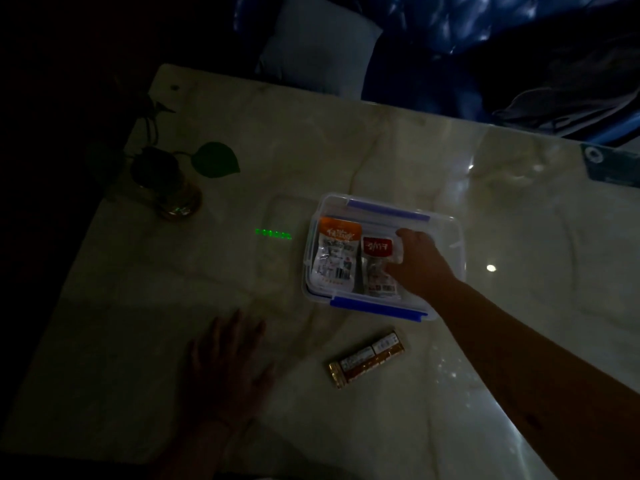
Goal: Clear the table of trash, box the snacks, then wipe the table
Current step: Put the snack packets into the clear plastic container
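r hand (420, 263) grips red pack (378, 268) in box (446, 237); l hand (227, 367) flat, empty; bar (367, 358) lies near box, between hands, long axis left-right, slightly closer to l

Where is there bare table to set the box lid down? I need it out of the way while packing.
Bare marble lies left of the clear box, between it and the plant jar, and right of the box toward the table's right edge. Near the front it is tighter: the left hand, the snack bar and the right hand.
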